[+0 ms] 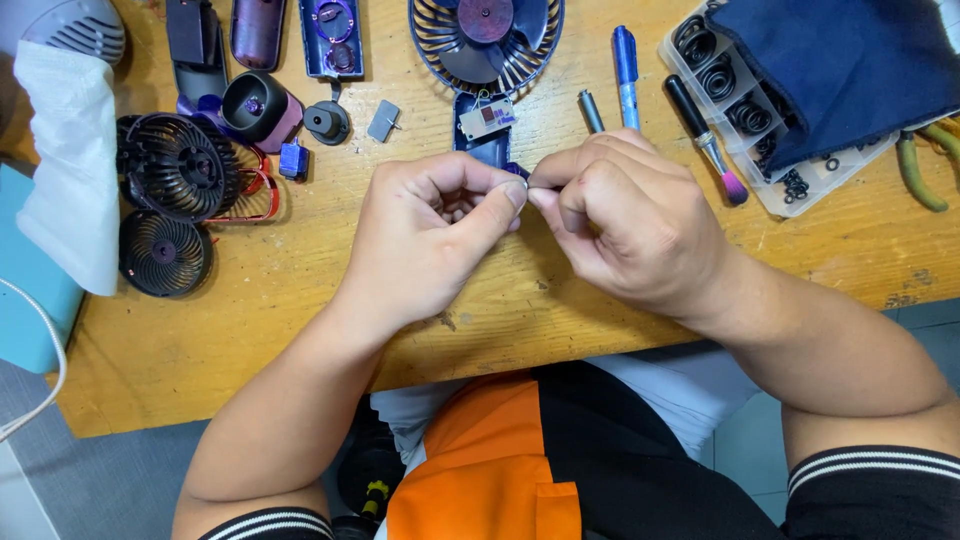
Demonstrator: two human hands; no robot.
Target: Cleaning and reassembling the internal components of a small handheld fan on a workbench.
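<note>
fan (487, 35): navy blue
table (300, 290): yellow wood
pen (625, 60): blue
cloth (850, 60): dk blue
grilles (165, 200): blk
shirt (490, 470): orange/blk

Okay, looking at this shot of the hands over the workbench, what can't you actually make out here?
All in the head view:
- What the left hand and right hand pinch between them: hidden by the fingers, too small to tell.
- The blue fan: its top is cut off by the upper edge, its handle covered by the hands.
- The clear parts tray: mostly covered by the dark blue cloth.
- The green-handled pliers: cut off by the right edge.
</note>
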